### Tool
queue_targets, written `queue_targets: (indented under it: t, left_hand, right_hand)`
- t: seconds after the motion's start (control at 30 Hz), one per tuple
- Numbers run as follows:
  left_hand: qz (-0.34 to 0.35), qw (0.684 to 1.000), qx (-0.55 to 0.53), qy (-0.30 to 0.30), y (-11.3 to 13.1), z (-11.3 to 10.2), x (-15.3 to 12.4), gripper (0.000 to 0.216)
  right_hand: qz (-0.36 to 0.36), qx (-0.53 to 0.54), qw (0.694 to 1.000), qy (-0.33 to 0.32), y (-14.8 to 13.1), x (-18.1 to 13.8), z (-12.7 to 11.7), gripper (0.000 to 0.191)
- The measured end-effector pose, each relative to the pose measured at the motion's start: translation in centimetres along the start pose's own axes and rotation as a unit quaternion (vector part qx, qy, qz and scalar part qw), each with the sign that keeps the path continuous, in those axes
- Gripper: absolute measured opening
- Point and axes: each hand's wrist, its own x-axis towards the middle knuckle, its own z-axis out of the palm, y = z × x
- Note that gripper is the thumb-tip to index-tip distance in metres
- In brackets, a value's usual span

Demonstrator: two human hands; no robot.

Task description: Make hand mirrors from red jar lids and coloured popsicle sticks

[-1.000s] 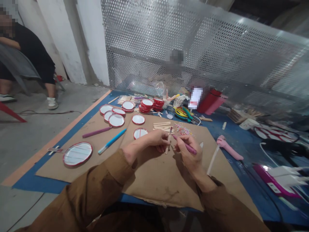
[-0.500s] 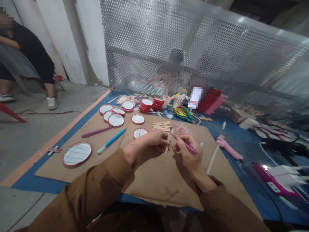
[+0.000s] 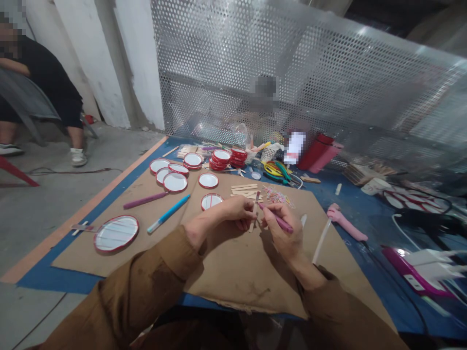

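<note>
My left hand (image 3: 242, 212) pinches a wooden craft stick (image 3: 251, 224) whose upper end is coloured dark purple-red. In my right hand (image 3: 286, 233) is a purple marker (image 3: 281, 223), its tip at or very near the stick. Behind my hands lie several plain craft sticks (image 3: 243, 187) and a small heap of coloured rubber bands (image 3: 278, 196). A round red-rimmed lid (image 3: 211, 201) with lines across its white face sits just beyond my left wrist. Further left are a blue marker (image 3: 168, 214) and a large red-rimmed disc (image 3: 116, 233) with a stick attached.
Brown cardboard (image 3: 233, 282) covers much of the blue table (image 3: 379, 291). Red-rimmed lids (image 3: 175, 182) and stacks stand at the back, beside pliers (image 3: 279, 171). A pink glue gun (image 3: 346, 223) and a magenta power strip (image 3: 416, 274) lie right. A person (image 3: 47, 78) sits far left.
My right hand has shifted slightly left with the marker, bringing its tip closer to the stick. The left hand stays in place holding the stick.
</note>
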Motion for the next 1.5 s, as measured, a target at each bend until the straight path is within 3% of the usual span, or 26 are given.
queue_targets:
  t: [0.23,0.4,1.5]
  left_hand:
    - [0.011,1.0,0.0,-0.013,-0.13,-0.09,0.07,0.011]
    - [-0.001,1.0,0.016,-0.006,0.03,-0.01,0.02,0.014]
    - [-0.011,1.0,0.013,-0.001,0.35,0.08,-0.09,0.014]
  right_hand:
    - [-0.026,-0.031,0.999,-0.01,0.03,0.05,-0.13,0.021]
    - [-0.009,-0.02,1.0,0.019,-0.17,0.1,-0.08,0.022]
    - [0.012,-0.013,1.0,0.003,-0.29,0.08,-0.09,0.023]
